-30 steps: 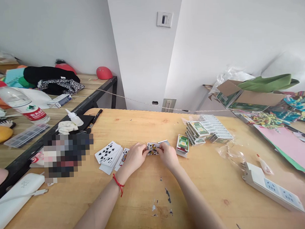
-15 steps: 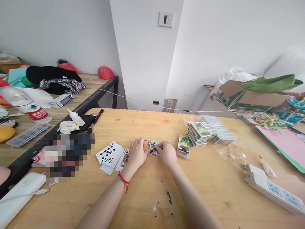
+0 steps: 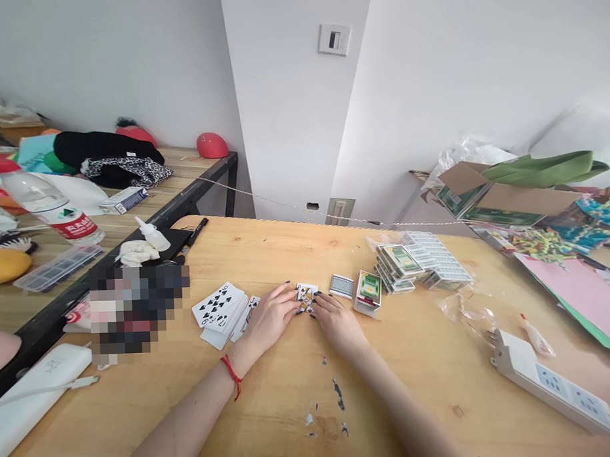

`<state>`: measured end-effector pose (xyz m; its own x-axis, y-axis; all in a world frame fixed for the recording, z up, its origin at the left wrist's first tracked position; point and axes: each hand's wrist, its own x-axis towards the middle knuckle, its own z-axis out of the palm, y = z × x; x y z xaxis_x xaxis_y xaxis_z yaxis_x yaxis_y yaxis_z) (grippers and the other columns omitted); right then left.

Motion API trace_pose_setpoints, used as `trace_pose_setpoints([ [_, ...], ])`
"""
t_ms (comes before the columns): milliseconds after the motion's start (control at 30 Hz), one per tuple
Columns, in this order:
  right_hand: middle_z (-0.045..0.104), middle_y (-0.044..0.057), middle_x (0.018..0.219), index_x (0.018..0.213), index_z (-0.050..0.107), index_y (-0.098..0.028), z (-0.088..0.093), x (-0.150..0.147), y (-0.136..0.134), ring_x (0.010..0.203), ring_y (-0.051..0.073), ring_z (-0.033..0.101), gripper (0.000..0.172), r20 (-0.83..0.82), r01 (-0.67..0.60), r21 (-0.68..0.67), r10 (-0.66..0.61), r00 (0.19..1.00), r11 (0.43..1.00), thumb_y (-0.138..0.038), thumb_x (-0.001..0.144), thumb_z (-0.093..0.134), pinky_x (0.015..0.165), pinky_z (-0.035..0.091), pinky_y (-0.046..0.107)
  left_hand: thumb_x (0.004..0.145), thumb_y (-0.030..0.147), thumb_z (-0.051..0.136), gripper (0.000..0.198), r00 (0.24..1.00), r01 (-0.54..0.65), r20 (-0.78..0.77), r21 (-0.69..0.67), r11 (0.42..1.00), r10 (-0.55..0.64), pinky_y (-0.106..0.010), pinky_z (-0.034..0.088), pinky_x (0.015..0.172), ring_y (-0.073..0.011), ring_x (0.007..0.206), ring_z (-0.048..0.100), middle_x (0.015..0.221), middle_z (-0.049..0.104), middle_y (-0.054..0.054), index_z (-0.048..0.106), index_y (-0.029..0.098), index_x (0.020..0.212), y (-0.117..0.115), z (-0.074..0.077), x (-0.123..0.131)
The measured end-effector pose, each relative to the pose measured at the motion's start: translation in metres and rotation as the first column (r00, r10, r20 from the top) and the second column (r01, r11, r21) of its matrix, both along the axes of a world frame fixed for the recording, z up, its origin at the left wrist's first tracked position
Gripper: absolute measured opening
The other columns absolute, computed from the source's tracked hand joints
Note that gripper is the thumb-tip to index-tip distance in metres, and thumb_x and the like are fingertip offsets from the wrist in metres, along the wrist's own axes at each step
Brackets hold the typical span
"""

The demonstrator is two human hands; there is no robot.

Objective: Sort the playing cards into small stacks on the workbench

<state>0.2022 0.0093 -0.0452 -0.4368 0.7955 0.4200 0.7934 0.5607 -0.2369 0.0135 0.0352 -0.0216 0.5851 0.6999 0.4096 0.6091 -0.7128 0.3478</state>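
A playing card with a court figure (image 3: 306,297) lies face up on the wooden table between my hands. My left hand (image 3: 274,314) rests flat at its left side, fingers stretched out and touching that edge. From the right, my right hand (image 3: 337,321) lays its extended fingers on the card's right edge. Just left of my left hand is a fan of playing cards (image 3: 220,305), the top one a spade; a jack (image 3: 249,315) beside it is partly covered by that hand. A face-down card (image 3: 342,286) lies beyond my right hand, beside an upright green-and-white card box (image 3: 368,289).
Stacked card boxes (image 3: 399,262) stand right of centre at the back. A white power strip (image 3: 555,380) and a small glue tube (image 3: 537,334) lie on the right. At left are a squeeze bottle (image 3: 154,234), a power bank (image 3: 41,401) and a side table holding a water bottle (image 3: 54,207).
Both hands have flattened, their fingers stretching out along the card's sides. My right hand has shifted slightly down, uncovering the face-down card. The court card stays between them.
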Motion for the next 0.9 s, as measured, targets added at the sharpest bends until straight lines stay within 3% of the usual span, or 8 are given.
trace_pose_setpoints([
  [233,0.060,0.017,0.107,0.101,0.057,-0.012,0.004,-0.001,0.001,0.106,0.025,0.052,0.027,0.087,-0.059,0.042,0.055,0.995,0.997,-0.005,0.082,0.039,0.090,0.044,0.039,0.083,0.024,0.049,0.024,0.997,0.059,-0.050,0.027,0.998,-0.058,-0.040,0.041,0.091,-0.0198,0.110,0.050,0.105,0.064,-0.005,0.059,0.021,0.104,0.006,-0.001,-0.001],
  [333,0.063,0.015,0.101,0.096,0.058,-0.014,0.012,0.001,0.004,0.100,0.023,0.056,0.024,0.042,-0.082,0.000,0.082,0.996,0.997,-0.008,0.084,0.037,0.085,0.046,0.036,0.085,0.022,0.044,0.022,0.998,0.053,-0.049,0.063,0.997,-0.049,-0.038,0.042,0.090,-0.0196,0.104,0.053,0.103,0.064,-0.005,0.060,0.020,0.100,0.005,0.001,0.001],
  [400,0.066,0.012,0.093,0.094,0.058,-0.016,0.020,0.003,0.004,0.091,0.022,0.060,0.023,-0.048,-0.034,-0.047,0.031,0.998,0.998,-0.012,0.085,0.038,0.080,0.047,0.034,0.087,0.019,0.039,0.023,1.000,0.021,-0.016,0.051,0.998,-0.020,-0.036,0.043,0.086,-0.0188,0.096,0.057,0.098,0.065,-0.006,0.061,0.018,0.094,0.004,0.008,0.003],
  [500,0.067,0.008,0.084,0.094,0.059,-0.019,0.034,0.005,0.003,0.077,0.019,0.063,0.019,-0.258,0.095,-0.199,-0.146,0.955,0.975,-0.019,0.084,0.043,0.069,0.049,0.030,0.087,0.021,0.037,0.023,0.999,-0.037,0.024,-0.080,0.996,0.039,-0.028,0.046,0.069,-0.0169,0.080,0.061,0.088,0.065,-0.006,0.059,0.019,0.091,0.002,0.024,0.006],
  [600,0.067,0.002,0.073,0.091,0.059,-0.020,0.039,0.006,0.007,0.064,0.016,0.064,0.018,-0.467,0.005,-0.448,-0.239,0.851,0.894,-0.015,0.076,0.051,0.058,0.050,0.025,0.085,0.024,0.039,0.020,0.993,-0.069,0.073,-0.251,0.965,0.090,-0.024,0.043,0.060,-0.0156,0.072,0.061,0.082,0.066,-0.003,0.059,0.020,0.085,0.003,0.036,0.008],
  [667,0.066,0.000,0.066,0.085,0.061,-0.019,0.036,0.005,0.012,0.057,0.015,0.063,0.022,-0.506,-0.049,-0.569,-0.303,0.808,0.821,-0.008,0.067,0.055,0.053,0.049,0.023,0.084,0.025,0.040,0.021,0.991,-0.066,0.084,-0.365,0.929,0.104,-0.023,0.041,0.056,-0.0146,0.065,0.060,0.075,0.066,-0.001,0.059,0.020,0.079,0.007,0.037,0.009],
  [767,0.064,0.000,0.060,0.079,0.062,-0.017,0.028,0.003,0.018,0.052,0.015,0.061,0.024,-0.493,-0.052,-0.647,-0.366,0.789,0.761,-0.003,0.062,0.055,0.048,0.046,0.022,0.079,0.024,0.044,0.016,0.991,-0.067,0.072,-0.485,0.872,0.116,-0.022,0.040,0.052,-0.0143,0.060,0.059,0.068,0.065,0.000,0.059,0.020,0.076,0.013,0.029,0.009],
  [900,0.066,0.001,0.065,0.078,0.061,-0.017,0.027,0.000,0.019,0.056,0.014,0.061,0.024,-0.454,-0.007,-0.621,-0.352,0.818,0.784,-0.002,0.062,0.052,0.050,0.045,0.021,0.071,0.017,0.051,0.010,0.992,-0.074,0.056,-0.504,0.861,0.117,-0.022,0.039,0.053,-0.0149,0.063,0.059,0.071,0.064,0.000,0.058,0.020,0.076,0.018,0.023,0.009],
])
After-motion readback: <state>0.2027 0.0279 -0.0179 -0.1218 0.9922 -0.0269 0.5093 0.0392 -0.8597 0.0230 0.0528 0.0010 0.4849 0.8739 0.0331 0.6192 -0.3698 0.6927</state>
